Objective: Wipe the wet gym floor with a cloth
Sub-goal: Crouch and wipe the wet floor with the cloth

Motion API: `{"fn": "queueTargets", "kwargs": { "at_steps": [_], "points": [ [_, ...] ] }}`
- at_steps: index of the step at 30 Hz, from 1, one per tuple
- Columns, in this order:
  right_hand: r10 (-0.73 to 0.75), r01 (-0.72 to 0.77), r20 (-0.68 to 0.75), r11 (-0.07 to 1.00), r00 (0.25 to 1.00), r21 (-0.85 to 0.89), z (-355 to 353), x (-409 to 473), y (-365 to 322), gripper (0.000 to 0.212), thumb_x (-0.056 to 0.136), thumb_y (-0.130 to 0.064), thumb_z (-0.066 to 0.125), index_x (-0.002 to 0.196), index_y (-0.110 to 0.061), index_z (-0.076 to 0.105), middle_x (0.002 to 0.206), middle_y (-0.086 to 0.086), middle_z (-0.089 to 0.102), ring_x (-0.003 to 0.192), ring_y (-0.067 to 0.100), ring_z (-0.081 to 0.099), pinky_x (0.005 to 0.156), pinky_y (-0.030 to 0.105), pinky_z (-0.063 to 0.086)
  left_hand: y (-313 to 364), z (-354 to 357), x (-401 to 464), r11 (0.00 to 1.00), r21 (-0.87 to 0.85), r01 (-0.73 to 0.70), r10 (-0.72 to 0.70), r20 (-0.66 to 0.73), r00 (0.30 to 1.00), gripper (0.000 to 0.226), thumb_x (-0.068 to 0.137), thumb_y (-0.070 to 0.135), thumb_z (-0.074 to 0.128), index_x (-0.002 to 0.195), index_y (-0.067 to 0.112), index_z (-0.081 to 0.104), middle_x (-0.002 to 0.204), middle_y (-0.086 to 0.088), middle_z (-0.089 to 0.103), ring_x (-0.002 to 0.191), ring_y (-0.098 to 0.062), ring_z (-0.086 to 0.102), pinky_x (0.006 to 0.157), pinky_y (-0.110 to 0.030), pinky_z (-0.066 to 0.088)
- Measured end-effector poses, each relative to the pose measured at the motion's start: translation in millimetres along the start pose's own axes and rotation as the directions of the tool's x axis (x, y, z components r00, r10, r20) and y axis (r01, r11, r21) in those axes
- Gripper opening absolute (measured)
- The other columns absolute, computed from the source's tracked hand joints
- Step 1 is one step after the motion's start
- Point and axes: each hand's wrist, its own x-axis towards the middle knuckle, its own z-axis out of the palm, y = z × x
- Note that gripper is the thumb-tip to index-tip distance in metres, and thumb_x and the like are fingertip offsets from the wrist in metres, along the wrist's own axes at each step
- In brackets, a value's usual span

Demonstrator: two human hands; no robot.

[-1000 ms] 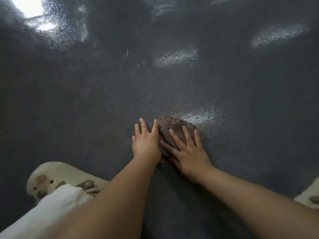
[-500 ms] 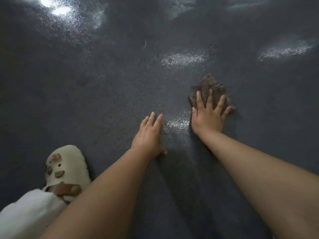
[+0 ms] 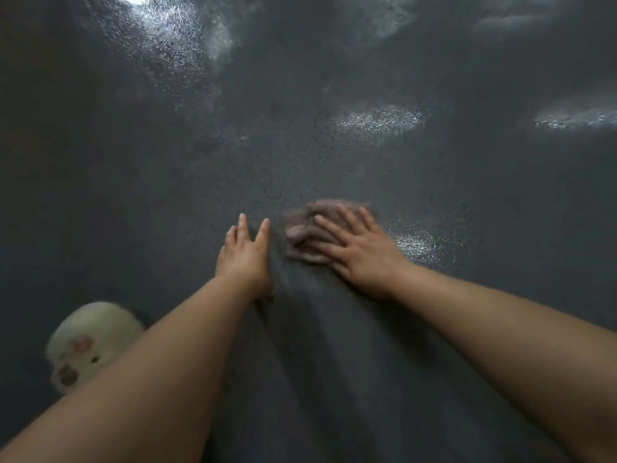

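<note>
The right hand [image 3: 359,253] lies flat with fingers spread, pressing a crumpled brownish cloth [image 3: 309,228] onto the dark speckled wet floor [image 3: 300,145]. The left hand [image 3: 245,259] rests flat just beside it, fingers straight. A blurred cream slipper [image 3: 90,342] is partly hidden behind the left forearm.

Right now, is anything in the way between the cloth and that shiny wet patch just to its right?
Nothing visible. The right hand presses the cloth flat on the floor, and the wet patch glistens just right of it over bare floor. The left hand rests on the other side.
</note>
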Motion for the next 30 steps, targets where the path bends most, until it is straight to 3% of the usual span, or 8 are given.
{"fn": "queueTargets", "kwargs": {
  "at_steps": [3,8,10,13,16,20,26,30],
  "points": [
    [0.377,-0.377,0.034,0.926,0.926,0.011,-17,24,61,0.053,0.099,-0.046,0.027,0.149,-0.040,0.012,0.159,-0.003,-0.009,0.144,0.034,-0.013,0.113,0.055,-0.006,0,-5,8,1.000,-0.022,0.018,-0.019,-0.040,0.999,0.120,0.073,0.029,0.080,0.150,0.030,-0.012,0.155,-0.009,-0.023,0.145,-0.031,-0.009,0.117,-0.041,0.011],
    [0.697,-0.691,0.041,0.698,0.716,0.188,-28,60,67,0.054,0.100,-0.045,0.024,0.150,-0.037,0.006,0.159,-0.001,-0.010,0.143,0.037,-0.015,0.112,0.059,-0.008,-10,-7,19,0.987,-0.129,0.093,-0.090,0.032,0.995,0.128,0.068,0.035,0.083,0.147,0.035,-0.017,0.154,-0.010,-0.027,0.144,-0.034,-0.015,0.117,-0.051,0.009],
    [0.645,-0.639,0.029,0.747,0.763,0.183,-26,73,31,0.055,0.100,-0.044,0.023,0.151,-0.036,0.003,0.159,0.001,-0.009,0.143,0.039,-0.015,0.111,0.061,-0.009,-12,-5,22,0.981,-0.169,0.095,-0.092,0.026,0.995,0.129,0.065,0.033,0.085,0.148,0.037,-0.014,0.154,-0.008,-0.027,0.144,-0.034,-0.015,0.116,-0.052,0.013],
    [0.274,-0.269,-0.019,0.953,0.961,0.139,-20,81,-17,0.054,0.098,-0.048,0.019,0.150,-0.037,0.010,0.160,0.002,-0.001,0.143,0.042,-0.008,0.109,0.061,-0.010,-14,-2,24,0.983,-0.162,0.083,-0.085,-0.008,0.996,0.130,0.062,0.036,0.086,0.148,0.037,-0.011,0.155,-0.008,-0.025,0.144,-0.035,-0.014,0.116,-0.051,0.017],
    [-0.003,0.005,-0.036,0.998,0.999,0.058,-20,89,-4,0.053,0.095,-0.048,0.020,0.144,-0.035,0.034,0.156,0.001,0.023,0.142,0.042,0.014,0.110,0.061,0.004,-16,-1,25,0.983,-0.169,0.072,-0.074,-0.008,0.997,0.129,0.062,0.036,0.086,0.149,0.037,-0.011,0.154,-0.008,-0.026,0.143,-0.036,-0.015,0.114,-0.051,0.015],
    [0.261,-0.258,-0.053,0.965,0.964,0.047,-32,118,69,0.050,0.100,-0.041,0.027,0.149,-0.036,0.020,0.160,-0.004,0.002,0.145,0.033,-0.006,0.113,0.053,-0.004,-16,-3,26,0.975,-0.212,0.066,-0.063,0.021,0.998,0.127,0.066,0.031,0.085,0.149,0.036,-0.011,0.153,-0.009,-0.030,0.142,-0.037,-0.019,0.115,-0.052,0.011],
    [0.732,-0.704,-0.021,0.662,0.681,0.258,-51,141,110,0.051,0.101,-0.040,0.027,0.150,-0.034,0.015,0.160,-0.001,-0.002,0.145,0.034,-0.010,0.112,0.058,-0.007,-16,-5,26,0.970,-0.235,0.058,-0.048,0.048,0.998,0.127,0.067,0.027,0.084,0.148,0.035,-0.013,0.151,-0.008,-0.034,0.141,-0.039,-0.022,0.114,-0.055,0.007],
    [0.569,-0.549,-0.020,0.801,0.822,0.240,-49,155,45,0.053,0.101,-0.040,0.027,0.151,-0.035,0.011,0.160,-0.001,-0.004,0.144,0.036,-0.012,0.110,0.059,-0.010,-15,-6,25,0.968,-0.242,0.060,-0.046,0.062,0.997,0.126,0.068,0.024,0.084,0.148,0.035,-0.013,0.150,-0.009,-0.035,0.140,-0.039,-0.024,0.113,-0.056,0.005]
  ]
}}
